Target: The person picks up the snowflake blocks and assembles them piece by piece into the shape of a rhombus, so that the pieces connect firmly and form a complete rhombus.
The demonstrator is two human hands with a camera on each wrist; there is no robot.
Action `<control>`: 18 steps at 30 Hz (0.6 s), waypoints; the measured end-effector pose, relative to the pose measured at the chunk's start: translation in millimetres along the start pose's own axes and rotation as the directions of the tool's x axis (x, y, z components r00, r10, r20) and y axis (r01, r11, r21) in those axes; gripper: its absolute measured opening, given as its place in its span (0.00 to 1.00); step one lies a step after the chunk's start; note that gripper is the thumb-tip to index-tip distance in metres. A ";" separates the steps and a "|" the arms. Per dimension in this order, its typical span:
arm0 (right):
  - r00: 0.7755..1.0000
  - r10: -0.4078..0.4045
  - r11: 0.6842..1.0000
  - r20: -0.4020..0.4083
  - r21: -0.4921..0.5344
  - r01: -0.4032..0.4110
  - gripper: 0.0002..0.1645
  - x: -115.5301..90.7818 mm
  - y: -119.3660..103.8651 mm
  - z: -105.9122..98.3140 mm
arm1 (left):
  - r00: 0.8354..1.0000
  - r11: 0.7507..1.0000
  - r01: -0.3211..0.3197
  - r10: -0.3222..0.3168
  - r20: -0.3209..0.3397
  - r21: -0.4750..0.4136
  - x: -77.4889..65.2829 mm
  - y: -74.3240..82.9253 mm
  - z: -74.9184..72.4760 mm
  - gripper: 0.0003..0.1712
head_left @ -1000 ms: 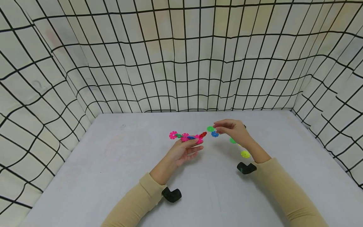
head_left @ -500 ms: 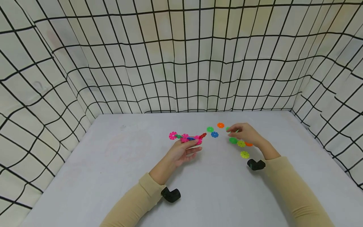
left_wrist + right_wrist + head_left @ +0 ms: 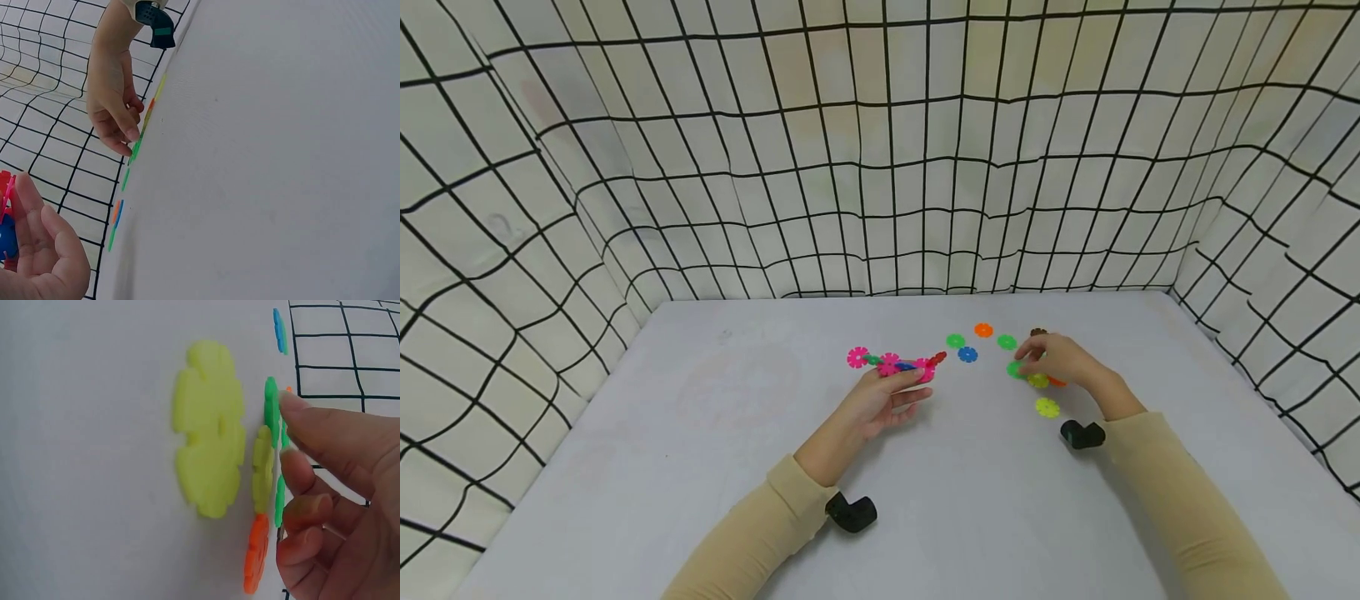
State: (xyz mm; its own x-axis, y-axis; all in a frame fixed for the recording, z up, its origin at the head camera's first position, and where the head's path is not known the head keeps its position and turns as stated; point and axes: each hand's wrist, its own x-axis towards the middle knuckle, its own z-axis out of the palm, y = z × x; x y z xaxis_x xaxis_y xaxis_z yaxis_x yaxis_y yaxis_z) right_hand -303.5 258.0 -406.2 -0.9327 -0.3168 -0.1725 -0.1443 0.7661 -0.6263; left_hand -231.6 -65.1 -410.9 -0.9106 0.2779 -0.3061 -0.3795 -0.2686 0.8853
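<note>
My left hand (image 3: 880, 404) holds a chain of joined snowflake discs (image 3: 889, 363) in pink, green, blue and red, its thumb over the pink disc near the right end. In the left wrist view, part of the chain (image 3: 7, 240) shows at the left edge beside the fingers. My right hand (image 3: 1063, 360) is over the loose discs at the right, thumb and index finger apart at the edge of a green disc (image 3: 1015, 369). The right wrist view has that green disc (image 3: 271, 409) right by the thumb tip, with the other fingers bent loosely.
Near the right hand lie a yellow disc (image 3: 1038, 381), an orange disc (image 3: 1057, 382), another yellow disc (image 3: 1047, 407) and a brown disc (image 3: 1038, 332). Farther left are a blue disc (image 3: 967, 354) and an orange disc (image 3: 983, 330). Black-gridded white walls (image 3: 910, 183) surround the white table (image 3: 700, 458).
My right hand has moved right and down from beside the blue disc to the green disc, uncovering the orange disc at the back. My left hand and its chain have stayed put.
</note>
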 end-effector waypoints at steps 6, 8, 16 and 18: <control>1.000 0.004 0.999 0.005 -0.034 -0.003 0.19 0.9 0.9 2.1 | 1.000 1.000 -0.009 0.009 0.000 0.003 0.2 1.9 0.9 0.05; 1.000 -0.006 0.999 0.000 -0.040 0.006 0.19 0.5 0.4 2.2 | 1.000 1.000 -0.006 0.006 0.000 0.008 0.3 2.3 1.5 0.04; 1.000 -0.007 1.000 -0.024 -0.012 0.007 0.19 -2.7 -4.5 5.3 | 1.000 0.999 0.007 -0.007 -0.010 0.039 0.6 1.9 1.7 0.04; 0.999 -0.010 1.000 -0.031 -0.006 0.010 0.17 -4.0 -5.8 5.8 | 1.000 0.999 0.007 -0.006 -0.015 0.044 0.8 1.9 1.2 0.04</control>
State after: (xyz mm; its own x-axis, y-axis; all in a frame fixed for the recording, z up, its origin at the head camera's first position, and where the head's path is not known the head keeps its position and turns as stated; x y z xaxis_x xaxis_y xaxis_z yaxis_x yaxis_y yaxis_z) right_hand -297.0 251.6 -406.3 -0.9410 -0.3069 -0.1424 -0.1556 0.7663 -0.6234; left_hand -232.9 -64.2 -409.1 -0.9107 0.2653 -0.3166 -0.3779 -0.2258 0.8979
